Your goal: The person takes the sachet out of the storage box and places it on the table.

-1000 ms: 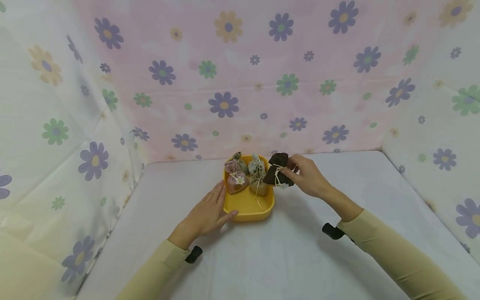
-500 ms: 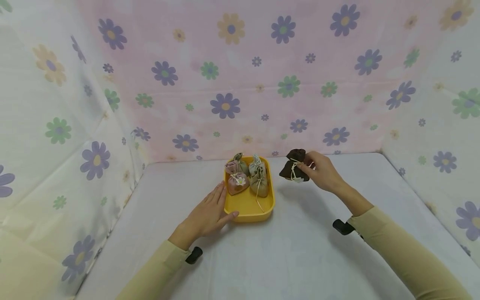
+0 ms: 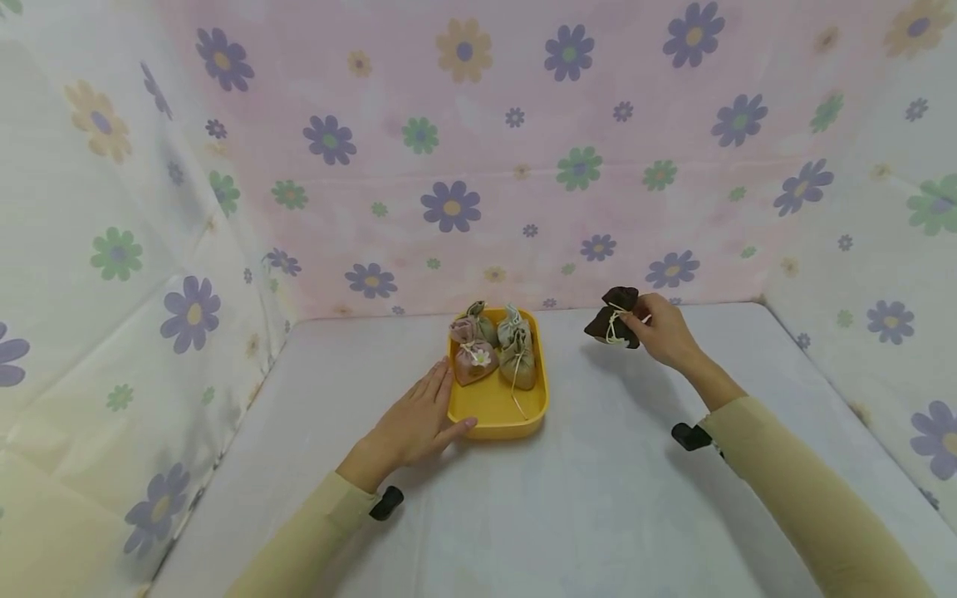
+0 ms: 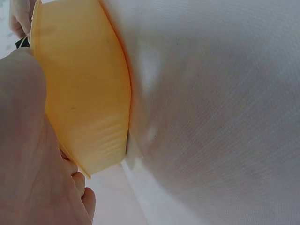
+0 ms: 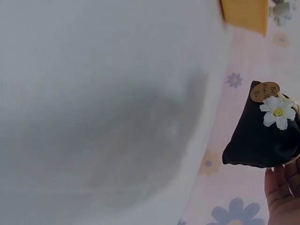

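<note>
The right hand [image 3: 661, 332] pinches a small dark brown cloth bag [image 3: 611, 316] by its tied neck and holds it up in the air, to the right of the yellow tray [image 3: 497, 415] and apart from it. The bag is soft and puffy, with a pale string, a little white flower [image 5: 278, 112] and a round tan tag [image 5: 264, 91]. The left hand [image 3: 414, 423] lies flat with straight fingers on the white worktop [image 3: 583, 498], touching the tray's left side. The tray is smooth plastic with round corners. Inside it sit more soft bags: a pink bag [image 3: 473, 359] with a flower and a tan bag [image 3: 517, 359] in front, others behind. Flowered cloth walls [image 3: 523, 166] stand all around.
</note>
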Available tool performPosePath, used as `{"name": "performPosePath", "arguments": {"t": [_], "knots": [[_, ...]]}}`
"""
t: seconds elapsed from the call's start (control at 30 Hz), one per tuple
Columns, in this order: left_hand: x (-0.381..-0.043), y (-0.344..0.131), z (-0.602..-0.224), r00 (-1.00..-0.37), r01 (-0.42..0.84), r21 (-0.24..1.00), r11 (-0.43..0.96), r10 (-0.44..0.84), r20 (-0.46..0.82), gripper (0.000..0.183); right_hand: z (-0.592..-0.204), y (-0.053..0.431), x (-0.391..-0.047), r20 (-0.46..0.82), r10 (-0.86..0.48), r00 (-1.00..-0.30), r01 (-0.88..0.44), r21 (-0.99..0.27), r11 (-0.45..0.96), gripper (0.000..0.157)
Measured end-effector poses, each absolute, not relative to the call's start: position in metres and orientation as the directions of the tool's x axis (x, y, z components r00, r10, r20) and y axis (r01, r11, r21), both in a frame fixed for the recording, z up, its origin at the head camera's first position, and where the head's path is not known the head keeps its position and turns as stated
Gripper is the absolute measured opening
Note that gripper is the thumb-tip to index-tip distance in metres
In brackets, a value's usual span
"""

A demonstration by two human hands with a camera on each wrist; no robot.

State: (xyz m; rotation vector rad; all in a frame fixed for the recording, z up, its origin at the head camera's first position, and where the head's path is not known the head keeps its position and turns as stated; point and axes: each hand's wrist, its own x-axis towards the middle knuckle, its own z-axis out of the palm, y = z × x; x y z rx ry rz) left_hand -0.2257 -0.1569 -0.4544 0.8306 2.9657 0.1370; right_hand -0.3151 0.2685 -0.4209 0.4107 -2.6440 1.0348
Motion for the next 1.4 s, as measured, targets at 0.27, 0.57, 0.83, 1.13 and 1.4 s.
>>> {"name": "performPosePath", "arguments": {"t": [0.27,0.57,0.83,1.13,1.4], "knots": [[-0.226,-0.156,-0.451,-0.854,0.515,0.100,0.852,0.520,-0.034,0.101,-0.429,0.285,-0.330,0.366,-0.101,-0.925,-0.326,-0.631,0.704,0.022],[-0.224,-0.154,-0.454,-0.851,0.520,0.103,0.848,0.524,-0.017,0.101,-0.440,0.300,-0.335,0.356,-0.075,-0.931,-0.294,-0.616,0.731,0.021],[-0.220,-0.152,-0.447,-0.855,0.509,0.091,0.856,0.515,-0.060,0.101,-0.452,0.310,-0.336,0.350,-0.082,-0.933,-0.289,-0.595,0.750,0.021],[-0.221,-0.153,-0.448,-0.858,0.506,0.079,0.859,0.510,-0.057,0.102,-0.460,0.311,-0.337,0.363,-0.087,-0.928,-0.304,-0.599,0.741,0.021],[-0.223,-0.154,-0.448,-0.858,0.507,0.078,0.858,0.512,-0.051,0.100,-0.461,0.315,-0.335,0.373,-0.088,-0.924,-0.309,-0.590,0.745,0.034]]}}
